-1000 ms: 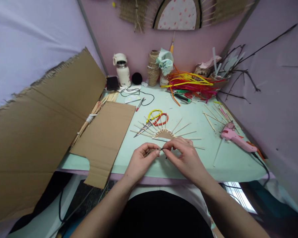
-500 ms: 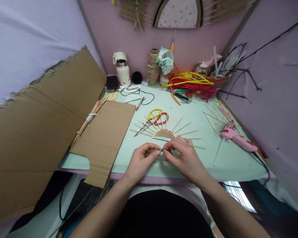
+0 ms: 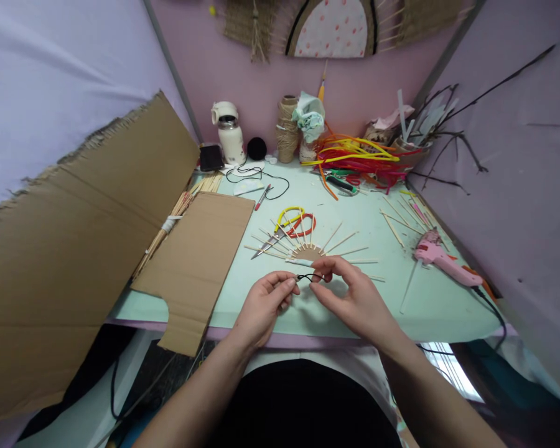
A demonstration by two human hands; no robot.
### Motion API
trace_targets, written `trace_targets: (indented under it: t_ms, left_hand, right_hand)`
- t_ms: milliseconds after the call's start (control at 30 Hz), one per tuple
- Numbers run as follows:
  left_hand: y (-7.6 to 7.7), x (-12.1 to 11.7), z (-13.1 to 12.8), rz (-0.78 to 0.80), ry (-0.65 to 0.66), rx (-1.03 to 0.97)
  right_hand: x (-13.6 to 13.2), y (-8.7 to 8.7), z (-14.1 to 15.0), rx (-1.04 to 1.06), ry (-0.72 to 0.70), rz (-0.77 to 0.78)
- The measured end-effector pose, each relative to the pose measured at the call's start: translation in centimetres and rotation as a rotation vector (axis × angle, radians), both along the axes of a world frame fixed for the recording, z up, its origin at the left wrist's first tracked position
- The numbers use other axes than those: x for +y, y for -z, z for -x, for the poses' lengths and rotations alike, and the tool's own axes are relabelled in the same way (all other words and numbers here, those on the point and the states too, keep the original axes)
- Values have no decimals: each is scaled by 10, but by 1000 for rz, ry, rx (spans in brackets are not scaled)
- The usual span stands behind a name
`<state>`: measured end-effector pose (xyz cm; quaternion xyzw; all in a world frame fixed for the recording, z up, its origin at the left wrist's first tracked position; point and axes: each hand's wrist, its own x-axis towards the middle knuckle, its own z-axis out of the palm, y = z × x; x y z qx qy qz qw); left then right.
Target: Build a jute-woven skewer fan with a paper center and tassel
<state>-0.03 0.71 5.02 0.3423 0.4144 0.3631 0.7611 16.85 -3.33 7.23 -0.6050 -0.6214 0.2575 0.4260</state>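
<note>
Black cord (image 3: 307,276) was pinched in left hand (image 3: 267,305); right hand (image 3: 353,296) was held partly open beside it; stick fan (image 3: 308,253) was laid beyond.

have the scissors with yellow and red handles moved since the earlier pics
No. Judged against the brown cardboard half-disc with light wooden sticks, the scissors lie in the same place and angle, shifted neither way.
</note>
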Motion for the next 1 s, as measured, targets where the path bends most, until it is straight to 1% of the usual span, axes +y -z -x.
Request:
trace_targets:
  t_ms: [67, 133, 200, 267, 333, 400, 433, 500, 600, 733, 800, 867, 900, 1000]
  left_hand:
    - [-1, 0, 0, 13, -11, -11]
    - [-2, 0, 0, 20, -16, -18]
    - [-2, -1, 1, 30, -17, -29]
    - [-1, -1, 1, 34, -16, -50]
    - [-1, -2, 1, 38, -11, -76]
    - [-1, -3, 1, 54, -1, -109]
    - [-2, -4, 1, 65, 6, -129]
    - [-3, -5, 1, 75, 28, -174]
    - [-5, -8, 1, 41, 94, -226]
    - [-7, -12, -1, 19, 179, -268]
    - [-7, -13, -1, 46, 194, -287]
    - [-5, -14, -2, 100, 190, -310]
    - [-4, -14, -2, 127, 188, -325]
    - [-1, -14, -2, 158, 183, -374]
  right_hand:
    - [-1, 1, -1, 42, 31, -31]
    - [-2, 3, -2, 105, 74, -101]
    - [-4, 5, -2, 176, 139, -231]
    - [-6, 7, -3, 214, 240, -409]
    - [-8, 10, -2, 191, 345, -562]
    - [-11, 13, -1, 138, 383, -635]
    - [-12, 15, 1, 121, 361, -630]
    - [-13, 20, 4, 125, 264, -568]
    - [-15, 27, 8, 184, 119, -399]
    - [-14, 31, 10, 308, -6, -160]
    - [-12, 31, 11, 384, -53, -91]
    - [-10, 32, 11, 445, -70, -79]
    - [-9, 32, 11, 470, -60, -96]
    - [-6, 34, 9, 521, 58, -178]
